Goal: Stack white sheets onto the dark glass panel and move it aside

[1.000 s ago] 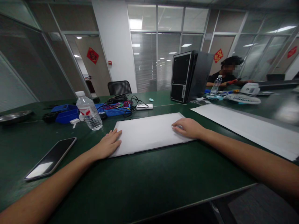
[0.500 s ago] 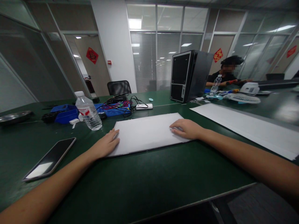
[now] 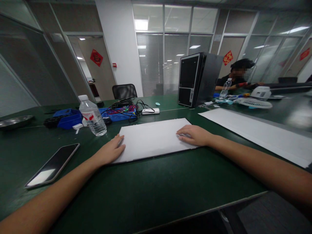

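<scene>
A flat white rectangular panel with a thin dark edge (image 3: 151,138) lies in front of me on the green table (image 3: 161,188). My left hand (image 3: 110,151) rests on the panel's left end, fingers stretched out over its white face. On the right end lies my right hand (image 3: 193,135), palm down with its fingers extended across the surface. Neither hand is wrapped round anything. Parts of the panel's two short ends are hidden under the hands.
Left of the panel are a water bottle (image 3: 92,115) and a phone (image 3: 53,165). Behind it sit blue trays (image 3: 117,113) with cables and a black computer tower (image 3: 198,79). A long white sheet (image 3: 255,133) lies to the right. A person (image 3: 234,78) sits at the far right.
</scene>
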Demonstrator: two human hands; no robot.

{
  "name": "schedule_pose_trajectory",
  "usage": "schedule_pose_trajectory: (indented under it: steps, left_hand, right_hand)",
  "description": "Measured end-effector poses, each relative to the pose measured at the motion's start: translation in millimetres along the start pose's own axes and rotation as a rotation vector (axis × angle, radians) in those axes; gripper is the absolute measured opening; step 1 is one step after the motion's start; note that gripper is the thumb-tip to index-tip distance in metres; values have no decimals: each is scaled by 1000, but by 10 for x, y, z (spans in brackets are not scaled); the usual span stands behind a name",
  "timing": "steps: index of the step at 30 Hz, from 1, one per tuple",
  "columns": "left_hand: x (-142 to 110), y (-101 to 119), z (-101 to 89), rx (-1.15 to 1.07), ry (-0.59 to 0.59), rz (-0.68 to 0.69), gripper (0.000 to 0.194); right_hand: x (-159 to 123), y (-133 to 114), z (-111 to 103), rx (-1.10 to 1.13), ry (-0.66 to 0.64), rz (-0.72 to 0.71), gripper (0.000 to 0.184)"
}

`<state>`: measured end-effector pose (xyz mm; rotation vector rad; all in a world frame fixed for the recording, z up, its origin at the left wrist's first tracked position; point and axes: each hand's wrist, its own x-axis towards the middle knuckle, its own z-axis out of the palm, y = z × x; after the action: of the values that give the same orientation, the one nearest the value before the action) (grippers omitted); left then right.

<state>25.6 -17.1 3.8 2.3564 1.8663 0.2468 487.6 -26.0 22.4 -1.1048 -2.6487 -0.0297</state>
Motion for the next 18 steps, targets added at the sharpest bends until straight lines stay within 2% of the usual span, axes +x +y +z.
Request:
schedule_pose_trajectory:
  steps: [6,12,15,18]
  left_hand:
    - [9,-17,8,2,-12,11,82]
    - [11,-25,12,5,-27,24,82]
    - [7,-28,8,8,-33,29,82]
    - [-3,-24,0,12,-37,36,82]
  right_hand:
    - [-5,-16,-2,26,25,-8,50]
    - [-8,-12,-15,-1,-2,4,54]
    - [-13,72,-19,-15,21,50,52]
    - [-42,269,-55,-83,101,123,50]
